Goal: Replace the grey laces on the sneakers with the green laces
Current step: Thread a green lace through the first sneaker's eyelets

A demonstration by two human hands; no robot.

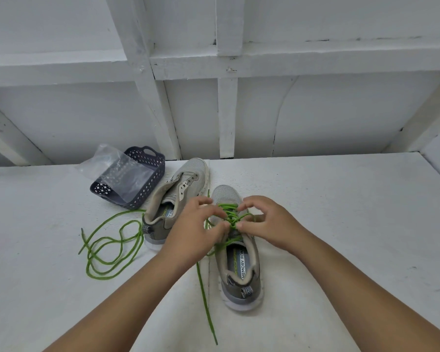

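Fingers of left hand [198,222] and right hand [261,219] pinched green lace [230,215] on near sneaker [239,255], likely pulling crossings snug.

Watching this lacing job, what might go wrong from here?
Both the left hand and the right hand pinch the green lace at the near sneaker; uneven pulling could leave one end short, since a long tail already trails toward the person. The spare green lace lies in loose coils and may tangle when lifted. The far sneaker, unlaced, leans against the basket and could tip if bumped.
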